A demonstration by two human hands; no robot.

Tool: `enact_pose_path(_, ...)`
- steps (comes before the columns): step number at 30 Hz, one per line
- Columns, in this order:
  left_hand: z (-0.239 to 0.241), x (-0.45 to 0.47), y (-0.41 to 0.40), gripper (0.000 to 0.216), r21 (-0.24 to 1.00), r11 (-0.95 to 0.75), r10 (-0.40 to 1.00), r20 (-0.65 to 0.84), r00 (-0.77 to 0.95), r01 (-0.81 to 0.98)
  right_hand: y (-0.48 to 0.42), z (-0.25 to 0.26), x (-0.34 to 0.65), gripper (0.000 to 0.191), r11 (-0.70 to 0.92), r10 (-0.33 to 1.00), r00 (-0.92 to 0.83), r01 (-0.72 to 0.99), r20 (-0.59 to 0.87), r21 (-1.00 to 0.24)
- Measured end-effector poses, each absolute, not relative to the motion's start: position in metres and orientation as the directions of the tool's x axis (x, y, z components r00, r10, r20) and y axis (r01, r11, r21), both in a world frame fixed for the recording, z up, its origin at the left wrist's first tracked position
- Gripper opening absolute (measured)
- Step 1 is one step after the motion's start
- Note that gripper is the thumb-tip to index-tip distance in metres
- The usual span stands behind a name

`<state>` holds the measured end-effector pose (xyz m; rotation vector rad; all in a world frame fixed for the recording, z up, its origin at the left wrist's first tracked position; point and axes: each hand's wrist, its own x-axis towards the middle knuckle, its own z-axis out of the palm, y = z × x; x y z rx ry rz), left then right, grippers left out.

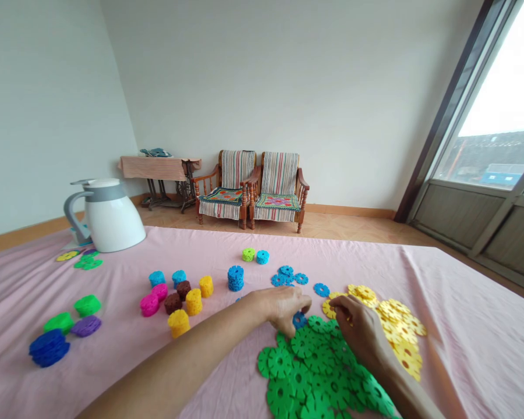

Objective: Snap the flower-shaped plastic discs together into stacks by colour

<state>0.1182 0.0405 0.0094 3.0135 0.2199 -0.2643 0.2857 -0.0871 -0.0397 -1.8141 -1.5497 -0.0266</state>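
At lower right of centre, the fingers of the left hand [287, 305] stand apart beside a blue disc [299, 320] at the upper edge of the green pile [310, 364]. The right hand [361, 325] curls near the yellow discs [395, 319], its grip impossible to tell; a sideways sweep there could mix colours, and the left forearm drifting back could topple the yellow stack [179, 324] at lower left.

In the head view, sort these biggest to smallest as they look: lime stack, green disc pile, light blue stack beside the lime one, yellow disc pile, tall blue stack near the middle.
1. Green disc pile
2. Yellow disc pile
3. Tall blue stack
Lime stack and light blue stack: smallest, too alike to rank.
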Motion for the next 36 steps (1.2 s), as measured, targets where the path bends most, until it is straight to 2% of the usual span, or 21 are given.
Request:
enact_pose_path(5,0.012,0.12,0.039,0.041,0.037,-0.984,0.163,-0.18,0.97,0.172,-0.087,-0.04,0.286,0.024,0.002,0.84,0.276,0.859,0.467,-0.512)
enact_pose_path(13,0.011,0.116,0.036,0.046,0.049,-0.976,0.201,-0.156,0.967,0.211,-0.087,-0.039,0.286,0.023,0.001,0.836,0.283,0.856,0.47,-0.517)
enact_pose_path(21,0.015,0.109,0.03,0.034,-0.025,-0.993,0.114,-0.086,0.99,0.112,-0.087,-0.041,0.286,0.023,-0.007,0.845,0.28,0.857,0.455,-0.515)
enact_pose_path(28,0.019,0.111,0.033,0.041,-0.017,-0.993,0.115,-0.198,0.973,0.114,-0.086,-0.042,0.287,0.023,-0.012,0.847,0.281,0.859,0.451,-0.512)
enact_pose_path(36,0.024,0.122,0.027,0.046,-0.015,-0.989,0.145,-0.246,0.958,0.146,-0.087,-0.041,0.286,0.024,-0.007,0.85,0.272,0.862,0.451,-0.507)
